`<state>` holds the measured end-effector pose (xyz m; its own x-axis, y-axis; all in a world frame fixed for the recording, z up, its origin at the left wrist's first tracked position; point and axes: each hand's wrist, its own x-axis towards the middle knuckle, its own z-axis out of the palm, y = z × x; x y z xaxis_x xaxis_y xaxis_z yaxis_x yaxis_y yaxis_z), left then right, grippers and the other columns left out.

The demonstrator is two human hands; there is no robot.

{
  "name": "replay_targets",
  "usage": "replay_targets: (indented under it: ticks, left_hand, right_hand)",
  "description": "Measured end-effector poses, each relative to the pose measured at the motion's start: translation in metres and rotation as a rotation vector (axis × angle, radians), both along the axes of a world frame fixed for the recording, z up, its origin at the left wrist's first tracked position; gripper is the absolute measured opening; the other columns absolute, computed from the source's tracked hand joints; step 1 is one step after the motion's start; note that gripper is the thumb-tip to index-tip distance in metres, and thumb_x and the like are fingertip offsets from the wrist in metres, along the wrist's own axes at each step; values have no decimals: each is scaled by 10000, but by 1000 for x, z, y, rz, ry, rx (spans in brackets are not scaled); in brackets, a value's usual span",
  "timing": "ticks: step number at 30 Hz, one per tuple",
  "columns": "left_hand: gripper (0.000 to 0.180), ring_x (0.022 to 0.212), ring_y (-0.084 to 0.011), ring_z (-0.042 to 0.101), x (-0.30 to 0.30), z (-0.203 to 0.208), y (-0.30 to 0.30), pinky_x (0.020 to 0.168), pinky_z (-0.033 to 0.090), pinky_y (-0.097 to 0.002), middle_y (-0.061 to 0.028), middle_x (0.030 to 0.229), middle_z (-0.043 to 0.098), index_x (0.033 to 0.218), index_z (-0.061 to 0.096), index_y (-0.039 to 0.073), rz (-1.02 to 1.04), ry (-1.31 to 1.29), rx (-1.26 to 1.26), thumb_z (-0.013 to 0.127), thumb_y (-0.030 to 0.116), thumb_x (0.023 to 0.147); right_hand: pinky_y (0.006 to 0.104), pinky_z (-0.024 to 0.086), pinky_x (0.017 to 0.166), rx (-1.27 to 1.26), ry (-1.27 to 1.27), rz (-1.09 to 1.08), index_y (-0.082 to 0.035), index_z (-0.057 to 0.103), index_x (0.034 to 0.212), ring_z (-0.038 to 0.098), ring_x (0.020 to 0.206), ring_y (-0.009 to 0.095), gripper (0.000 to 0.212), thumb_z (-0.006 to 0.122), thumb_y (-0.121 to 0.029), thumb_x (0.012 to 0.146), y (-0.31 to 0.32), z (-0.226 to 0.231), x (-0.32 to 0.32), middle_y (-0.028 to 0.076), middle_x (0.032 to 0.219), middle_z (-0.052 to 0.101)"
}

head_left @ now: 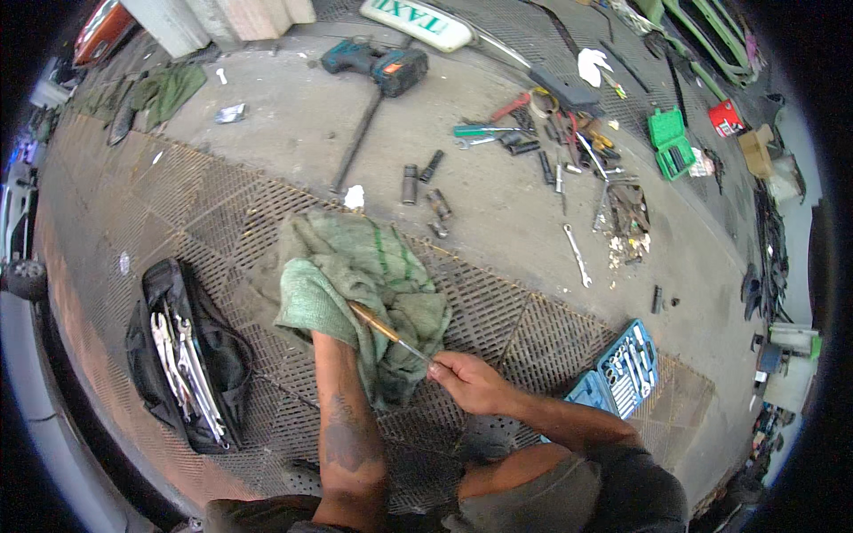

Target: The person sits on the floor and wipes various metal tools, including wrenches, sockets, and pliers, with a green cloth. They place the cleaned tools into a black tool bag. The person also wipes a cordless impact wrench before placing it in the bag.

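Note:
In my right hand [471, 382] is the thin metal shaft of a screwdriver [375, 321], pinched near its tip. Its orange-brown handle points up and left, lying against a crumpled green cloth [346, 249]. My left forearm [346, 417] reaches up into that cloth, and a fold of it covers the left hand, so those fingers are hidden. The cloth spreads over the perforated floor mat [480, 302] in front of me.
A black tool bag [233, 364] with pliers and wrenches lies at left. At right is an open blue tool case [626, 369]. Farther off are a cordless impact wrench [382, 67], loose sockets [410, 184], a spanner [577, 256], a green case [671, 142] and a white roof sign [418, 22].

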<state>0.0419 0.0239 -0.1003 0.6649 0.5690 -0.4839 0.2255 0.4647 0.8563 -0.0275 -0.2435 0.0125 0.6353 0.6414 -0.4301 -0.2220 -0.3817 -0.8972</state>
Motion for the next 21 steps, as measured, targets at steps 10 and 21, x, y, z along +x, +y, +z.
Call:
replay_targets:
  ticks: [10,21]
  left_hand:
    - [336,805,-232,589,-7,-11,-88,699,510,-365,-39,891,601,1029,591,122,-298,-69,442,414,406,1043]
    - [537,1355,-378,410,-8,-15,-45,1181,232,-507,-231,1429,474,1376,508,-4,-409,363,1701,508,329,954]
  right_hand:
    - [403,478,723,-135,-439,-250,24,581,974,590,749,301,274,476,-225,1021,48,-11,30,168,795,599]
    - [468,490,702,-381,-241,-30,-31,608,1128,639,737,373,320,494,-305,1007,17,6,13,204,755,612]
